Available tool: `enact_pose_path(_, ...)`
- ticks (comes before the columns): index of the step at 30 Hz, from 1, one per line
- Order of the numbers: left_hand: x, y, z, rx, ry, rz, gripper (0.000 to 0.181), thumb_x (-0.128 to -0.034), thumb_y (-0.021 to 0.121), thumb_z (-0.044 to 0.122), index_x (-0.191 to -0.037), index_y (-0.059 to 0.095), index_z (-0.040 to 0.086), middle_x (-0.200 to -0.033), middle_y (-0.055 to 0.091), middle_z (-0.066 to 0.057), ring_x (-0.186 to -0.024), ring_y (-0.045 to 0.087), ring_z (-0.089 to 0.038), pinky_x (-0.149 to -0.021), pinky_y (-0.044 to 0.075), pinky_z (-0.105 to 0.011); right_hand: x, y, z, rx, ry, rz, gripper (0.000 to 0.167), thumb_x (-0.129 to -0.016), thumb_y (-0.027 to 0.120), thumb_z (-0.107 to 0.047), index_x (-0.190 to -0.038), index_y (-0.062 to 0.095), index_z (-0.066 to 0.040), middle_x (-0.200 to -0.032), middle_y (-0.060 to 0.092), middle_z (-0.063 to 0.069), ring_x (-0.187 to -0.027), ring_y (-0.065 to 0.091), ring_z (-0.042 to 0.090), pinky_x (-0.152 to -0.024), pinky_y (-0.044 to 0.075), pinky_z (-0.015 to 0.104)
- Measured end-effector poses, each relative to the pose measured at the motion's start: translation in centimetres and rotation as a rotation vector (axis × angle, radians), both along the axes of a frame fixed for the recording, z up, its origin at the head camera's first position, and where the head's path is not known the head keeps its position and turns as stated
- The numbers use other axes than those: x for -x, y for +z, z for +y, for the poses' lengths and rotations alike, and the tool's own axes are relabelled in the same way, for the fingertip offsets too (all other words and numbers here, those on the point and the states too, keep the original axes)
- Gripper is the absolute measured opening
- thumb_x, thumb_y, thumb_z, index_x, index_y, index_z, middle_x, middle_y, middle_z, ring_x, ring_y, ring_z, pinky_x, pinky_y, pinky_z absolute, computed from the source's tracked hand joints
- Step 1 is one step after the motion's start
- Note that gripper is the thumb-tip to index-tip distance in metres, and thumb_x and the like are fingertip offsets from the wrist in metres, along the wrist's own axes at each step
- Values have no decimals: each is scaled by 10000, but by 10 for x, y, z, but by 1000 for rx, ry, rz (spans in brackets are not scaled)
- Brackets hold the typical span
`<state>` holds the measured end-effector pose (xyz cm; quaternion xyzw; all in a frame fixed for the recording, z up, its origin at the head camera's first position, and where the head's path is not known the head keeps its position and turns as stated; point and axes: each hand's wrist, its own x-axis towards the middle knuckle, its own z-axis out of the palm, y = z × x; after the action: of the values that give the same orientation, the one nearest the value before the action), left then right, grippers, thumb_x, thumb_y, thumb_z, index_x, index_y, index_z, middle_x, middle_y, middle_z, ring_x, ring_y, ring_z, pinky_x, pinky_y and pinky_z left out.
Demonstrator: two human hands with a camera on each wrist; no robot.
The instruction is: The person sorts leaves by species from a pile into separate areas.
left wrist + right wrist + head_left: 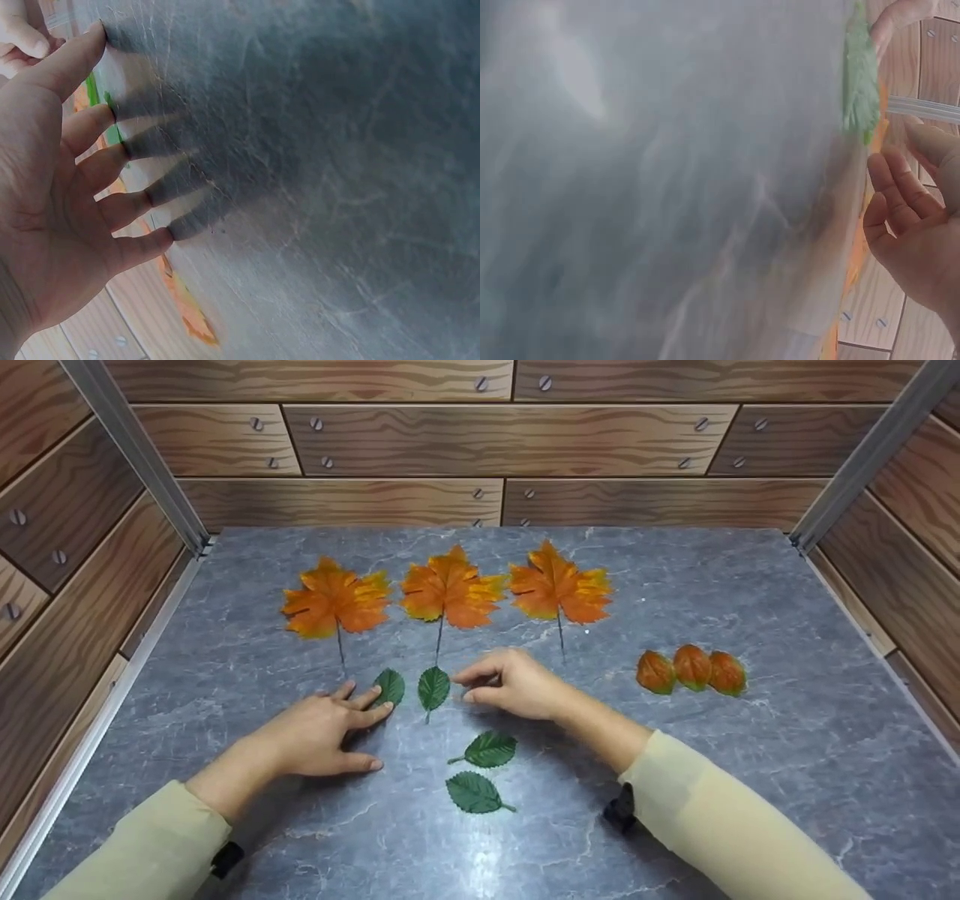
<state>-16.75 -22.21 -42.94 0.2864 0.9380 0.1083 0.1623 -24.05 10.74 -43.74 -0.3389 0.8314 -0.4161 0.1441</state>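
My left hand (pixel 319 733) lies with spread fingers, its fingertips touching a green leaf (pixel 390 688). The left wrist view shows the same hand (pixel 67 165) with fingertips down on the tabletop. Just right of a second green leaf (pixel 434 690), my right hand (pixel 517 682) hovers with loosely bent fingers and nothing visible in its grasp. In the right wrist view that hand (pixel 919 202) is a little apart from the surface. Two more green leaves, an upper one (pixel 491 749) and a lower one (pixel 474 793), lie nearer to me.
Three orange maple leaves with stems, left (pixel 335 598), middle (pixel 450 589) and right (pixel 560 585), stand in a row across the back. A cluster of three small orange-brown leaves (pixel 691 668) lies at the right. Wood-patterned walls (pixel 510 439) enclose the grey marbled table (pixel 225 825).
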Motion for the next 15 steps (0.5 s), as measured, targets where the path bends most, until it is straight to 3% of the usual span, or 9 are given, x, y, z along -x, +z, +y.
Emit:
enact_pose_path(8,0,0,-1,-9,-14,17,820,-969,691,628,-1625,467,189,-1691,342,-154,-1498,302,-580,-1149,306,-748,-15,0,25,-57,17,-67,361,-960,801,-152,-1306,758,-59,-1271,756,85,-1171,708,235,-1019,560,377)
enact_pose_path(15,0,0,0,-13,-15,13,816,-968,705,609,-1625,467,187,-1695,339,-157,-1501,304,-573,-1155,296,-746,-29,-5,44,-75,55,-31,391,-937,830,-184,-1302,762,-60,-1228,758,69,-1123,691,239,-1016,549,411)
